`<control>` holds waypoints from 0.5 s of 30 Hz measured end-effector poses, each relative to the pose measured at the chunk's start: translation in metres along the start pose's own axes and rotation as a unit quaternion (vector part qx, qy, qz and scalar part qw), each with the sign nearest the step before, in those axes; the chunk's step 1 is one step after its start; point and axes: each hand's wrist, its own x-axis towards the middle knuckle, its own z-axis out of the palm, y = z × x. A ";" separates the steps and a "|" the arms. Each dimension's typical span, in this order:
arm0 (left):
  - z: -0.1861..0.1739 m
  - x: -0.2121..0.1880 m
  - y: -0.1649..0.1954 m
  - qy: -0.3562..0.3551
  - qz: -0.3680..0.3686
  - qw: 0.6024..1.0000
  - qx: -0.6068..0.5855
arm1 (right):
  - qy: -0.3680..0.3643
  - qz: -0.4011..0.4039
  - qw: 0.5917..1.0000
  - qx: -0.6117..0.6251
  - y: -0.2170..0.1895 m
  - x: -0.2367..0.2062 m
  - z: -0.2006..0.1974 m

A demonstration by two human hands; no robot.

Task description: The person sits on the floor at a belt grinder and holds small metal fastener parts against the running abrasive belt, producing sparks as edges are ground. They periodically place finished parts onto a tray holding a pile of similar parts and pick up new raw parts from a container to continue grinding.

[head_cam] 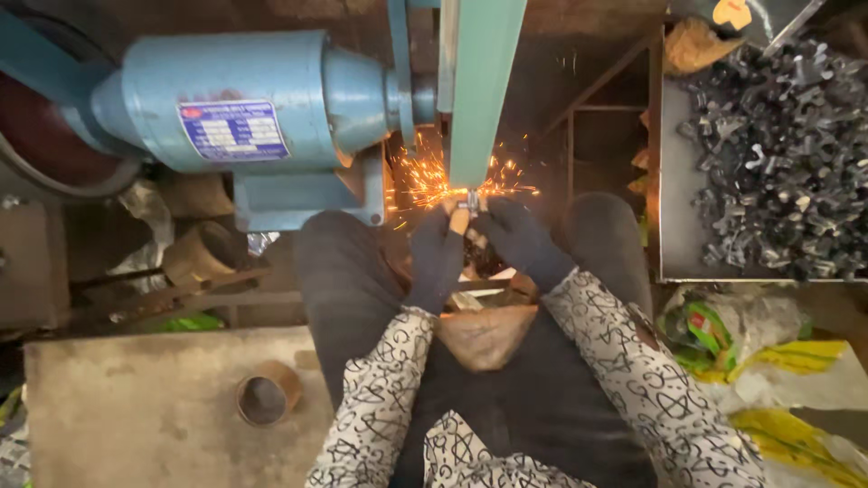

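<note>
Both my gloved hands meet at the lower end of the green sanding belt [484,90]. My left hand [438,256] and right hand [523,242] each close their grip on one small metal piece [471,200], pressed against the belt's edge. Sparks [429,181] spray toward 9 o'clock, at the blue motor [244,104]. At 3 o'clock, well apart, a tray [674,181] holds dark metal parts [782,154]. My knees flank the hands closely.

Dim workshop, daylight from the right on the metal parts [778,154]. Orange sparks [434,181] glow brightest. Deep shadow up top, slight wide-angle stretch at edges, hands soft.
</note>
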 end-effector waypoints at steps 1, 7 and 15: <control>0.000 -0.002 0.001 0.006 0.018 1.000 0.013 | 0.016 -0.059 0.996 -0.060 -0.002 -0.002 -0.002; 0.010 -0.002 -0.002 -0.038 -0.002 0.999 0.011 | -0.008 0.128 0.978 0.162 -0.021 -0.006 -0.018; 0.022 0.006 -0.013 0.024 0.009 0.986 0.165 | 0.003 0.150 0.986 0.070 -0.019 0.009 -0.019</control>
